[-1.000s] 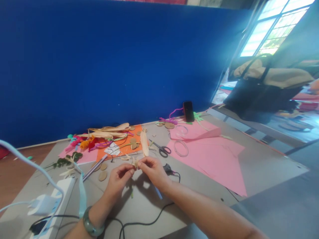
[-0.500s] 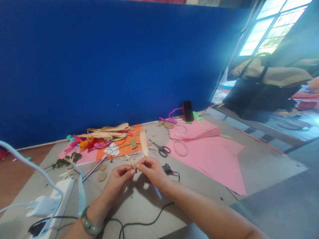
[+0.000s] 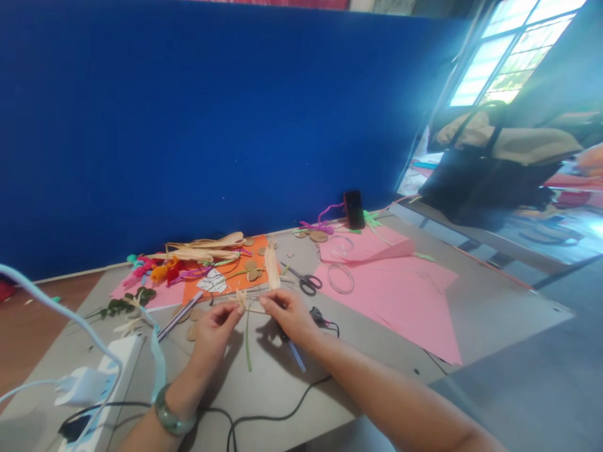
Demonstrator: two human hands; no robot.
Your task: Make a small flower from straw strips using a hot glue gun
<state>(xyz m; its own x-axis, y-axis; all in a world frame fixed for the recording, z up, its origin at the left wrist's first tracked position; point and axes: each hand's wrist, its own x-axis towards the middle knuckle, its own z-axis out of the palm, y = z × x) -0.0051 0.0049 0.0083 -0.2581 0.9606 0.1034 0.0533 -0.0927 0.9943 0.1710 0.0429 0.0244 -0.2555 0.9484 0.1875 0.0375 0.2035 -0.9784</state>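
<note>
My left hand [image 3: 217, 328] pinches a small tuft of pale raffia-like strips [image 3: 241, 295] between thumb and fingertips. Just right of it, my right hand [image 3: 293, 319] is closed in a pinch; whatever its fingertips hold is too small to make out. A narrow green strip [image 3: 248, 344] hangs or lies below the tuft. Beyond my right hand lies a flat pale raffia bundle [image 3: 272, 267], with dark-handled scissors [image 3: 308, 284] beside it. A black corded tool [image 3: 316, 316] is partly hidden behind my right hand, and a translucent bluish stick [image 3: 296, 356] shows under the wrist.
Pink paper sheets [image 3: 396, 295] with a wire coil [image 3: 340, 279] spread to the right. A phone [image 3: 354, 209] leans against the blue panel [image 3: 226, 125]. On the left are a power strip [image 3: 123, 358], a striped pen [image 3: 181, 316] and leafy sprigs [image 3: 125, 304]. Black cable [image 3: 277, 417] crosses in front.
My hands have moved apart, the left one shifting left with the pale tuft. More of the green strip shows between them.
</note>
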